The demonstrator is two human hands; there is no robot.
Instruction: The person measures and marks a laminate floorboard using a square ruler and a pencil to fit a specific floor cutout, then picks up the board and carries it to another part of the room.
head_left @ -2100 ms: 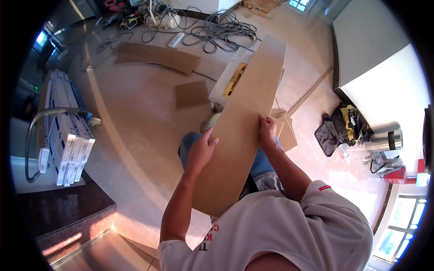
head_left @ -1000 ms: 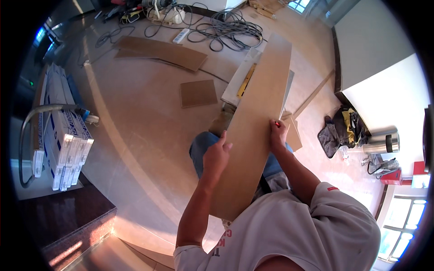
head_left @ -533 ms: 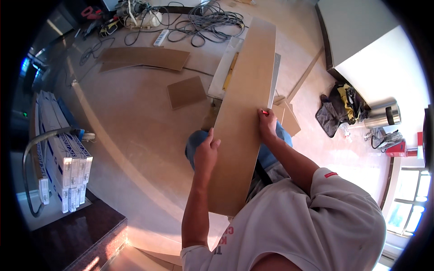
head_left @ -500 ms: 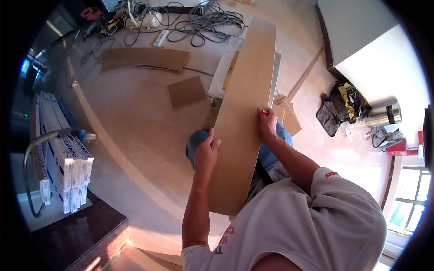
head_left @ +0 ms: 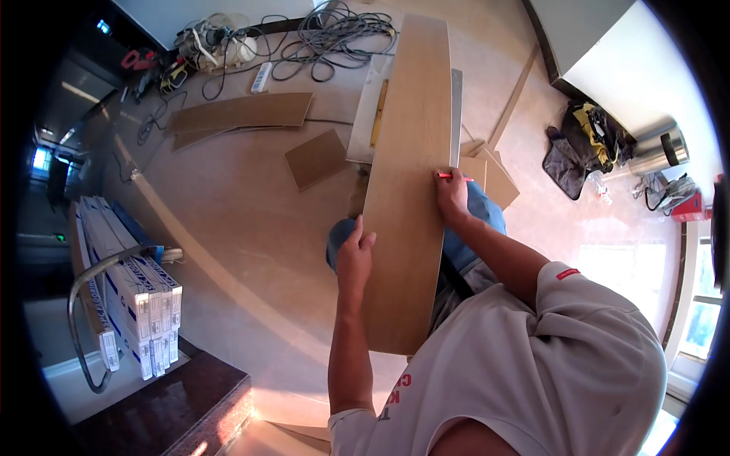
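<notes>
A long light-brown wooden plank [head_left: 407, 152] lies lengthwise in front of me, its near end by my lap. My left hand [head_left: 355, 254] grips its left edge, the thumb over the top face and the forefinger along the edge; the other fingers are partly hidden. At the right edge, my right hand [head_left: 454, 194] holds a red pencil [head_left: 455, 177] crosswise, its tip close to the plank's face. Whether the tip touches the wood I cannot tell. Under the plank's far part is a pale bench [head_left: 363, 137] with a yellow strip [head_left: 376, 125] on it.
Cut plank pieces [head_left: 243, 110] and a squarish offcut [head_left: 315, 159] lie on the floor to the left. Coiled black cable [head_left: 334, 38] and a power strip [head_left: 261, 77] are beyond. Long white cartons [head_left: 144, 296] stack at left. A tool bag [head_left: 582, 144] sits by the right wall.
The pencil in my right hand has turned more crosswise and shows more of its length. My left hand keeps its hold on the plank's edge. The whole view has shifted slightly.
</notes>
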